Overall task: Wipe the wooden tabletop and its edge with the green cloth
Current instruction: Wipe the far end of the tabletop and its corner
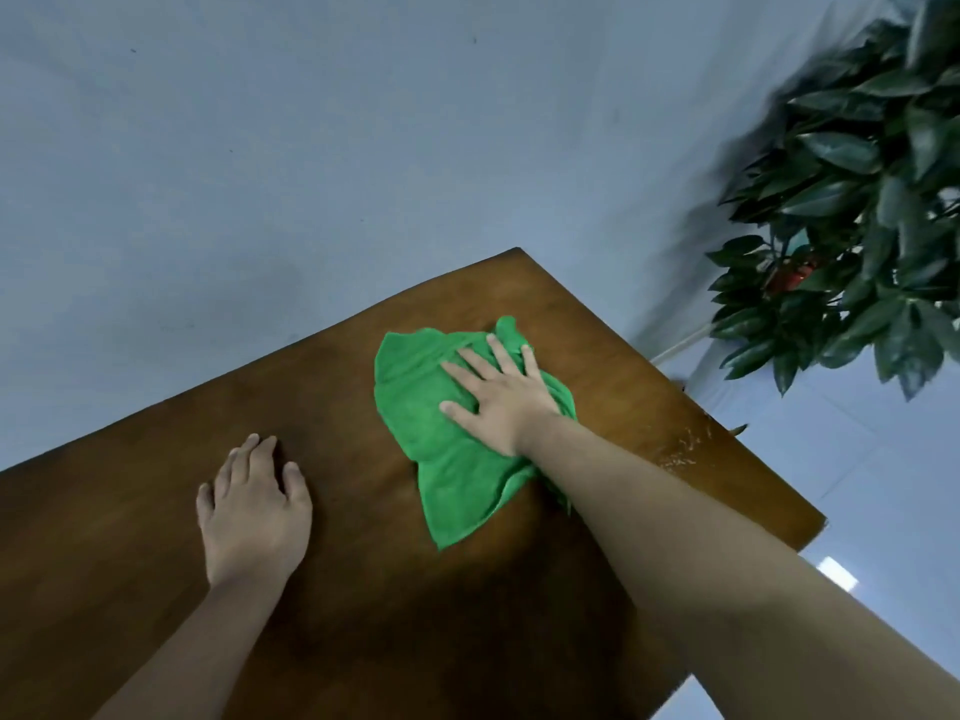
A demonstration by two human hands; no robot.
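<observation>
Two bare hands, one cloth, one tabletop, one plant.

1. Tabletop [156, 511]: brown wood, with one far corner in view. Pale scuffs [685, 452] run along the tabletop's right edge.

2. Green cloth [415, 402]: crumpled and lying on the tabletop toward its far right corner, wholly inside the edges. One flap trails toward the tabletop's near side.

3. Right hand [498, 397]: lies flat on the green cloth with the fingers straight and spread, pressing it against the tabletop. No finger curls round the fabric.

4. Left hand [254, 511]: rests on bare wood at the tabletop's left part, apart from the cloth. The fingers are loosely bent with their tips on the wood, and it holds nothing.

5. Plant [857, 200]: dark green, glossy leaves beyond the tabletop's right edge, partly blurred. Something red shows among the leaves, too unclear to name.

6. Floor [883, 511]: pale and shiny, seen past the tabletop's right edge.
</observation>
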